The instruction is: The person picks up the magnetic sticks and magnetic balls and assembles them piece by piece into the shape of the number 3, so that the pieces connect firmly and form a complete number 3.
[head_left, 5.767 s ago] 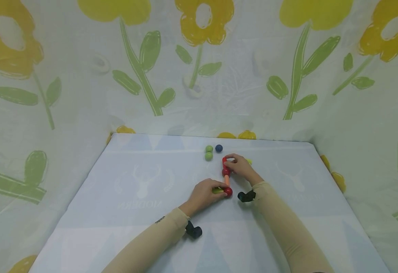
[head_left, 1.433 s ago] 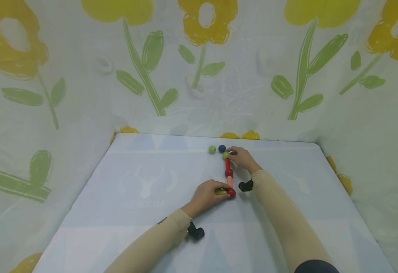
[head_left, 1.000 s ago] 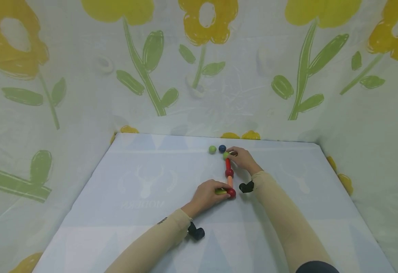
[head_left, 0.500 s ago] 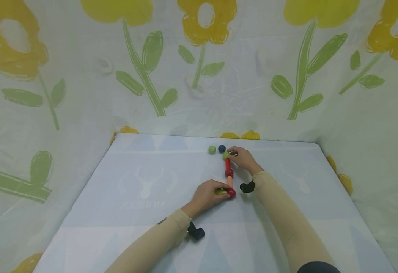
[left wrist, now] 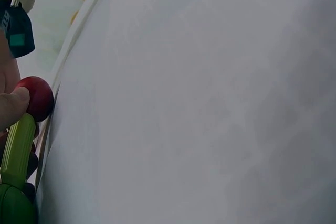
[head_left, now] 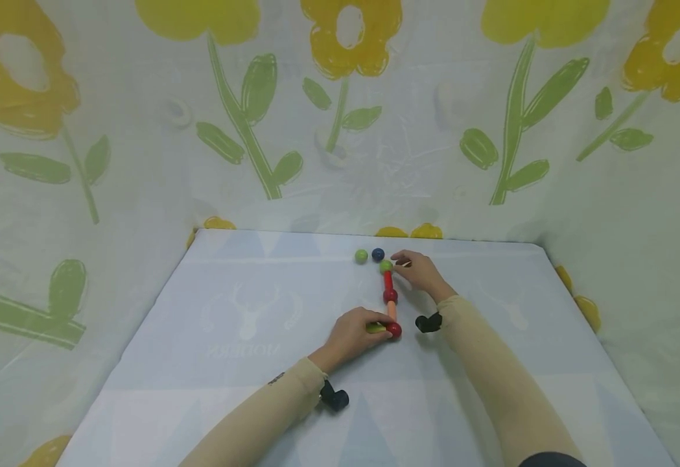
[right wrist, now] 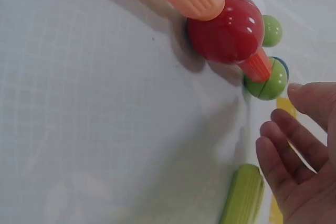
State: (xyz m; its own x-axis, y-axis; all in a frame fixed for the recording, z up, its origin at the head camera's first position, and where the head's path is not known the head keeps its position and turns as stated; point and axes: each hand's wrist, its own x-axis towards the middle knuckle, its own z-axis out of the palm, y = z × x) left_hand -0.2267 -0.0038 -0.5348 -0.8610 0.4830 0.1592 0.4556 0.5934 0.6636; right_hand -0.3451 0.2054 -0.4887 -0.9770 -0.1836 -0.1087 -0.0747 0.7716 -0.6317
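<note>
One blue ball (head_left: 378, 254) and one green ball (head_left: 361, 256) lie beyond the chain (head_left: 390, 296).

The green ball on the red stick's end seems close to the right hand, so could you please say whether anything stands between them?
Nothing visible stands between the green ball and the right hand; the dark blue ball lies just beyond the green one, not between them.
</note>
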